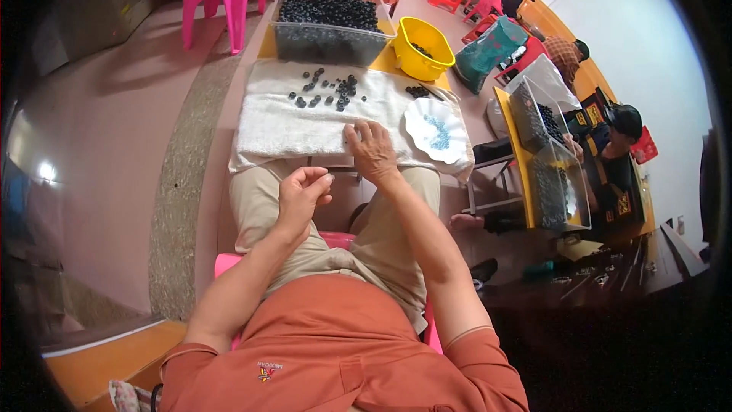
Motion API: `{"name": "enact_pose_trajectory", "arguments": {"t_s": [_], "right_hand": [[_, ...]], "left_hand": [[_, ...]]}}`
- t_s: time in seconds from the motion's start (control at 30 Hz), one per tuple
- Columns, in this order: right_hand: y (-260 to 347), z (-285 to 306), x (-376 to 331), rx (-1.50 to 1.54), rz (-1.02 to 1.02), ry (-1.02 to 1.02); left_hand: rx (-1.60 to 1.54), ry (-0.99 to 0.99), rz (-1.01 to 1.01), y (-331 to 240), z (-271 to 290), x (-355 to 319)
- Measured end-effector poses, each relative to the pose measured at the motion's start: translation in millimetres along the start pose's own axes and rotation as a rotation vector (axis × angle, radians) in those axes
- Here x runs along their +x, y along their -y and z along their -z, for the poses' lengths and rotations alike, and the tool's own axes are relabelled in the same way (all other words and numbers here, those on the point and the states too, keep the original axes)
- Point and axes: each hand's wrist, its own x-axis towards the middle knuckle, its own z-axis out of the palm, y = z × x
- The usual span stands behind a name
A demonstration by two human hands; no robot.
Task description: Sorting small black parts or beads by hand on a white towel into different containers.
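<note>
Right hand (372, 151) flat, fingers spread on the white towel's (282, 126) near edge, left hand (300, 194) raised over the lap, fingertips pinched, contents unclear, black rings (329, 90) scattered toward the far edge

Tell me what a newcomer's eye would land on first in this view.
Probably the clear plastic bin heaped with small dark rings at the far end of the table, beside a bright yellow plastic bucket. Nearer, more loose dark rings lie scattered on a white towel, with a white scalloped plate at its right. The right hand rests on the towel's near edge; the left hand hovers above the lap, fingers pinched.
</note>
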Motion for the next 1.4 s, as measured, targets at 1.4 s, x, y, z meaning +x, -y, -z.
{"name": "enact_pose_trajectory", "arguments": {"t_s": [1.4], "right_hand": [[1.6,4.8,-2.1,0.023,0.01,-0.019]], "left_hand": [[0.056,-0.001,-0.077,-6.8,2.9,3.0]]}}
